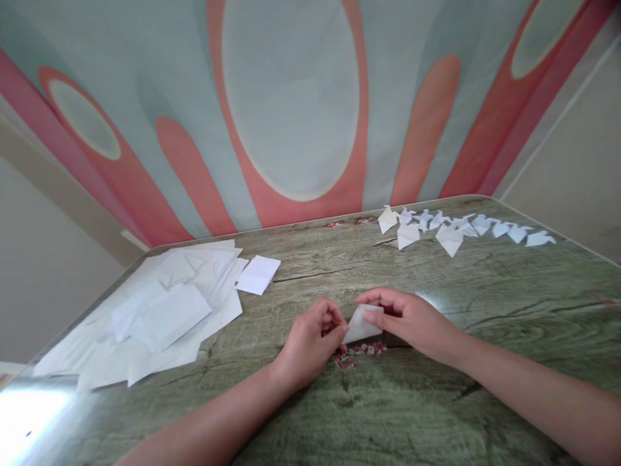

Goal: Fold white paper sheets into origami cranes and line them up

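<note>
A small folded piece of white paper [361, 327] is held between my two hands, just above the wood-patterned table [301, 401]. My left hand [313, 340] pinches its lower left corner between thumb and fingers. On the other side, my right hand [407, 320] grips the right end, with the thumb on the near face and the fingers behind. The paper has a slanted left edge and a pointed lower left tip. Part of it is covered by my right thumb and fingers.
To the left lies a spread of white paper sheets [218, 323], with a folded white square [259, 275] beside it. Several folded paper birds [450, 239] stand in a group at the back right. Behind the table rises a patterned wall [291, 97].
</note>
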Available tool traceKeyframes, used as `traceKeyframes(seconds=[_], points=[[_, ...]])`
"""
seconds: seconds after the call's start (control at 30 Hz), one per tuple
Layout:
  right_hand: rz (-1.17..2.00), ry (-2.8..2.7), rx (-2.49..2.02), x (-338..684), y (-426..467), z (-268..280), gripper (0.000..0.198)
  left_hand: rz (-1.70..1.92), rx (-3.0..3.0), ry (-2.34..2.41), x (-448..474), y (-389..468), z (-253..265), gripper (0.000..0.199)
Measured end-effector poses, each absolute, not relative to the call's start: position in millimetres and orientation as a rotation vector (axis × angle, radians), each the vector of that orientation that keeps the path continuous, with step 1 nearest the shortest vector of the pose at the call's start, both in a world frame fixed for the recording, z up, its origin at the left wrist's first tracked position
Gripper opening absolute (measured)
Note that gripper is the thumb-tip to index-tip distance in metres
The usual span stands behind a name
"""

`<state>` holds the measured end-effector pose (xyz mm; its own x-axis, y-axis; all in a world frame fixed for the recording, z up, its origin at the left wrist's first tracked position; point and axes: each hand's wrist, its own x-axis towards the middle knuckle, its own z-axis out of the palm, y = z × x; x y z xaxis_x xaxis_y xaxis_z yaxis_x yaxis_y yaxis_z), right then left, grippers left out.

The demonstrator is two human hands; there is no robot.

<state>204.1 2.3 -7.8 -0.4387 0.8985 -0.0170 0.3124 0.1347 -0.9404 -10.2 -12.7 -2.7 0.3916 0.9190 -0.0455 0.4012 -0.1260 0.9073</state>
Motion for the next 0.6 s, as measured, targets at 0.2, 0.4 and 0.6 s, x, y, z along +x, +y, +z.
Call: traceKeyframes(seconds=[0.2, 0.4, 0.6], points=[[0.983, -2.081, -1.153, 203, 12, -22, 0.015, 0.533, 2.367, 1.064, -12, -24, 10, 0.015], [0.429, -2.299, -0.961, 205, 10, -26, 0.031, 0.154, 2.836, 0.799, -17, -30, 1, 0.044], [0.429, -2.59, -0.976, 203, -16, -21, 0.076, -0.046, 2.874, 0.941, -17, -31, 5, 0.058]])
